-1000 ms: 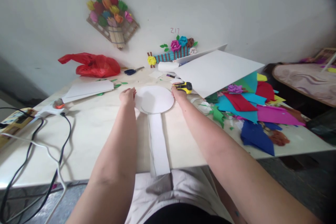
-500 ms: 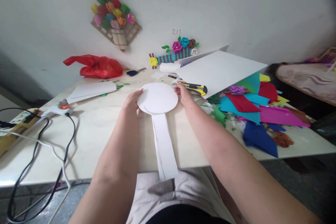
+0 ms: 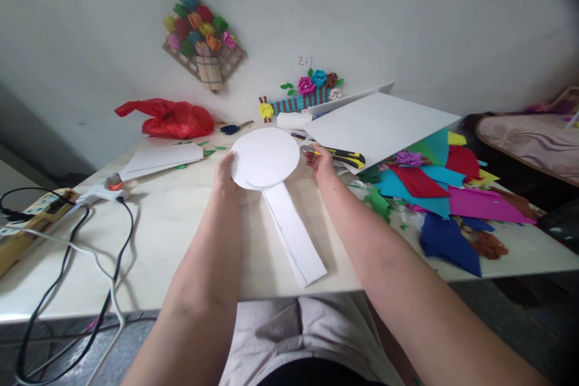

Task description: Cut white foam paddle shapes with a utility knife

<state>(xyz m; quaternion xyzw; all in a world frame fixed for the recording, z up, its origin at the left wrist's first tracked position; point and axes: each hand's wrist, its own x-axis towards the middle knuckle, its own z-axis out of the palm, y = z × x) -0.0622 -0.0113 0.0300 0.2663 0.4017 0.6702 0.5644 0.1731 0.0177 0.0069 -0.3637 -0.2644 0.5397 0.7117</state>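
A white foam-board cutout [image 3: 266, 158], round with a long straight handle strip [image 3: 296, 235], slants over the table in front of me. Pencil lines run along the strip and the lower rim of the disc. My left hand [image 3: 225, 172] grips the disc's left edge, its fingers partly hidden underneath. Just off the right edge, my right hand [image 3: 322, 164] is closed round a yellow and black utility knife [image 3: 346, 155]. The knife's blade end points left, toward the disc.
Coloured sheets and scraps [image 3: 420, 187] cover the right side below a large white board [image 3: 380, 126]. At left lie cut white pieces [image 3: 163, 160], a red plastic bag [image 3: 176, 120], scissors [image 3: 235, 127] and a power strip [image 3: 102, 191] with loose cables.
The cutout has turned, its handle end swinging right and away from my lap while the disc shifted up and left. My right hand has come away from the disc's edge with the knife.
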